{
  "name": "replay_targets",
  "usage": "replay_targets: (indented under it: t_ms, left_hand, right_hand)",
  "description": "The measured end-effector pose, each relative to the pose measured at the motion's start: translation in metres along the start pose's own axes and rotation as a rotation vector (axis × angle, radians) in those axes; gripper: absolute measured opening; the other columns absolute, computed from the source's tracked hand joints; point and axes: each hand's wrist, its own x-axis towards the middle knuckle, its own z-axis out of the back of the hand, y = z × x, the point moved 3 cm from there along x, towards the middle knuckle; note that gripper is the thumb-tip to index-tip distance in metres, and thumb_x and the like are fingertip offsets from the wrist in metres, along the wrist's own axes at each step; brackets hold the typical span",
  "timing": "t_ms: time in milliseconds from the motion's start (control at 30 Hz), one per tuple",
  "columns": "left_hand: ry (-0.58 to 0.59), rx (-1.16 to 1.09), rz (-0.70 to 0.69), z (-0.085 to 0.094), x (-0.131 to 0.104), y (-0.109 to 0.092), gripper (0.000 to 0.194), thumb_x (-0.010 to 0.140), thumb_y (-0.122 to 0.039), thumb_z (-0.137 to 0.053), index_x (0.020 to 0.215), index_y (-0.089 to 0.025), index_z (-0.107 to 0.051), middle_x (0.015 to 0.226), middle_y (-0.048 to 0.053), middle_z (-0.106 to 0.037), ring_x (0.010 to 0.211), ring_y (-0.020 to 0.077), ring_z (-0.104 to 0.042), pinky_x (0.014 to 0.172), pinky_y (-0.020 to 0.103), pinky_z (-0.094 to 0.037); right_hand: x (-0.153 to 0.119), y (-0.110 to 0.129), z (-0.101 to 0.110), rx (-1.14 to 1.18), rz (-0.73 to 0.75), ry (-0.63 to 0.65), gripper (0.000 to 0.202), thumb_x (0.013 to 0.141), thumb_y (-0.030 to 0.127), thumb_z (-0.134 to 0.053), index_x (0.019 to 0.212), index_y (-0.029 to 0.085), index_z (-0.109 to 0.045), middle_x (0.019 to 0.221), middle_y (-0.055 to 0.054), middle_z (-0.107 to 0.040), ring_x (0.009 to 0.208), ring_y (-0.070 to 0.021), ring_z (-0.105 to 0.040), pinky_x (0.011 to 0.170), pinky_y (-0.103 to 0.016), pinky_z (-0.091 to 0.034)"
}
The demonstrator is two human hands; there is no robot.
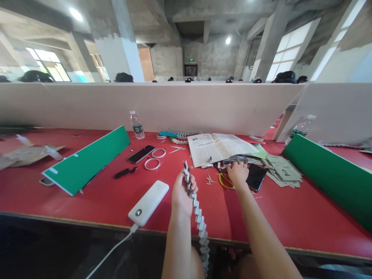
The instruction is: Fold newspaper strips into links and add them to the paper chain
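Note:
My left hand [184,190] is closed around the upper end of a folded paper chain [199,215]. The grey-white zigzag chain hangs past the table edge toward my lap, and its pointed tip stands above my fingers. My right hand [238,173] is at the front edge of a pile of paper strips [236,159], partly under a newspaper sheet [216,146]. Its fingers are bent down; what they hold, if anything, is hidden. Yellow-handled scissors [226,182] lie just left of that hand, and a black phone [256,177] lies to its right.
On the red table [110,203] are a white power bank [148,202] with a cable, another phone [141,154], two white rings [152,164], and a water bottle [137,126]. Cut paper sheets [283,170] are stacked right. Green boards [90,161] flank the workspace; a pale partition [162,104] stands behind.

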Motion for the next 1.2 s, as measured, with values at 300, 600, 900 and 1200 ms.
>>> replay_targets:
  t_ms: [300,600,900,1200]
  left_hand:
    - [-0.027,0.002,0.015,0.001,0.0,-0.001,0.024,0.075,-0.033,-0.057,0.088,-0.013,-0.058,0.052,-0.006,-0.041,0.04,0.0049,-0.033,0.04,0.019,-0.026]
    - [-0.01,-0.003,0.019,0.001,0.0,-0.001,0.02,0.077,-0.03,-0.054,0.086,-0.012,-0.058,0.052,-0.006,-0.04,0.04,0.0049,-0.034,0.04,0.018,-0.027]
    - [0.014,-0.015,0.065,-0.007,0.001,0.007,0.02,0.081,-0.033,-0.048,0.074,-0.015,-0.05,0.053,-0.003,-0.046,0.039,0.0061,-0.037,0.038,0.018,-0.026]
    - [0.079,0.276,-0.052,-0.025,-0.009,0.018,0.039,0.057,-0.024,-0.077,0.075,-0.019,-0.043,0.068,-0.006,-0.054,0.042,0.0015,-0.038,0.037,0.014,-0.024]
  right_hand:
    - [0.003,-0.005,-0.02,0.105,-0.056,-0.016,0.036,0.081,0.029,-0.049,0.109,0.011,-0.061,0.114,-0.019,-0.054,0.11,-0.0311,-0.047,0.087,-0.039,-0.035]
    - [0.007,-0.011,-0.018,0.476,-0.003,-0.048,0.017,0.074,0.021,-0.052,0.087,0.013,-0.061,0.102,-0.016,-0.06,0.106,-0.0287,-0.048,0.089,-0.038,-0.032]
    - [-0.036,0.023,0.031,1.149,0.11,-0.031,0.017,0.074,0.036,-0.045,0.077,0.02,-0.046,0.068,0.0,-0.055,0.067,-0.0166,-0.056,0.061,-0.027,-0.043]
    - [-0.106,0.045,0.078,1.477,0.278,-0.042,0.006,0.082,0.025,-0.051,0.085,0.02,-0.051,0.075,0.001,-0.053,0.068,-0.0127,-0.052,0.064,-0.024,-0.042]
